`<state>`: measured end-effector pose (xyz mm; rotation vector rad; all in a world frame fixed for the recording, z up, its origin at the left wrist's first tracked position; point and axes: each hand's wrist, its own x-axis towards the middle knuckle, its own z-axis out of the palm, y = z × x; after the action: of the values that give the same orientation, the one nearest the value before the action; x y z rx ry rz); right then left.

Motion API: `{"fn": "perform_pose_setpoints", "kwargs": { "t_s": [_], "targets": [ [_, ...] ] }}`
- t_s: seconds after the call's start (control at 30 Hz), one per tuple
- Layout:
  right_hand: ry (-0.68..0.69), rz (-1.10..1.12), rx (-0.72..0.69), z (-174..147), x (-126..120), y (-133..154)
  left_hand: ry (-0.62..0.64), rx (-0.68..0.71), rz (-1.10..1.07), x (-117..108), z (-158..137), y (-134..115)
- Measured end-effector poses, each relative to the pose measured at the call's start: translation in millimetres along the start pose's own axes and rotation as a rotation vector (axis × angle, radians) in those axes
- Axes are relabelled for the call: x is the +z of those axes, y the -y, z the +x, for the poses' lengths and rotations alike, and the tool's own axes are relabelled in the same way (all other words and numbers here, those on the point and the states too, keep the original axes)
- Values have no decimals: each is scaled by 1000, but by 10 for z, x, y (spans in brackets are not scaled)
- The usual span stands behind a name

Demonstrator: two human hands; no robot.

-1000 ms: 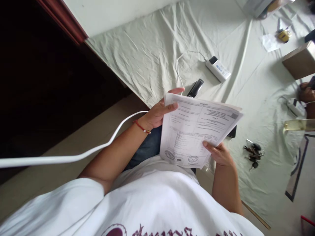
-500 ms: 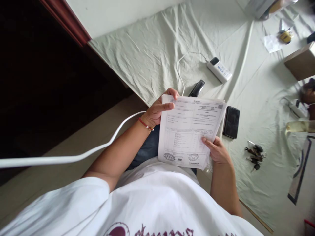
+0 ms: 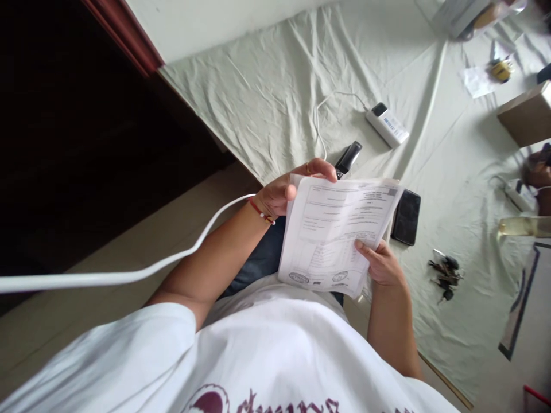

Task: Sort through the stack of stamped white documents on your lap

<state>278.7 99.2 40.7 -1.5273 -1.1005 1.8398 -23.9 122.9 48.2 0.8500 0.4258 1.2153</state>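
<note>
A stack of printed paper sheets [image 3: 340, 223] is held above my lap, with stamps near its lower edge. My right hand [image 3: 384, 264] grips the stack at its right side, thumb on top and fingers underneath. At the upper left corner is my left hand [image 3: 297, 186], a red bracelet on its wrist. Its thumb lies at the left edge, while its fingers reach along the top edge; some are hidden behind the paper. The top sheet bows up at that corner. Just beyond the stack lie a black clip-like object [image 3: 349, 156] and a black smartphone [image 3: 406, 217].
A pale cloth [image 3: 267, 97] covers the surface ahead. On it are a white power bank [image 3: 387, 125] with a cable, keys [image 3: 446, 275], a cardboard box [image 3: 527, 115] and a yellow tape measure [image 3: 501, 70]. A white cord [image 3: 172, 261] crosses at left. Another person's hand [image 3: 538, 169] shows far right.
My left thumb has slid from the page to its left edge, and the fingers have stretched further along the top. The top sheet now bows. My right hand keeps its grip.
</note>
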Motion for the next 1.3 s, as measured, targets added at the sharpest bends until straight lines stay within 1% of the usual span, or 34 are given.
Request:
{"fn": "perform_pose_setpoints", "kwargs": {
  "t_s": [0.1, 0.2, 0.3, 0.43, 0.47, 0.5, 0.53, 0.63, 0.67, 0.73, 0.83, 0.9, 1.0, 1.13, 1.23, 1.3],
  "targets": [
    [-10, 5, -25, 6, -3, 10, 99, 44, -100, 41, 31, 0],
    [-18, 2, -37, 6, -19, -1, 114, 46, -132, 77, 47, 0],
    [-38, 1, -35, -4, -30, -11, 62, 18, -90, 84, 41, 14],
    [-50, 19, -35, -24, -35, -12, -131, -55, 77, 68, 33, 49],
    [-46, 22, -35, -29, -35, -10, -162, -67, 105, 71, 36, 49],
    [-41, 28, -37, -33, -33, -6, -166, -69, 110, 79, 42, 43],
    [-42, 36, -41, -36, -30, -1, -142, -65, 96, 90, 50, 31],
    [-84, 59, -62, -41, -3, 27, -7, -54, 15, 130, 80, -16],
    [-104, 61, -67, -41, 9, 38, 16, -49, -7, 138, 90, -28],
    [-125, 60, -71, -39, 34, 59, -12, -9, -34, 138, 104, -37],
    [-105, 47, -61, -33, 56, 72, -122, 81, -23, 103, 102, -14],
    [-92, 35, -56, -29, 57, 72, -143, 69, 37, 72, 90, 12],
    [-75, 25, -53, -22, 49, 71, -138, 11, 94, 43, 78, 42],
    [-46, 27, -57, -6, 37, 84, -168, 0, 42, 36, 94, 40],
    [-85, 19, -65, 12, 37, 96, -217, 11, 3, 22, 93, 49],
    [-119, 14, -72, 20, 49, 106, -226, -25, -21, 11, 61, 103]
  ]
}}
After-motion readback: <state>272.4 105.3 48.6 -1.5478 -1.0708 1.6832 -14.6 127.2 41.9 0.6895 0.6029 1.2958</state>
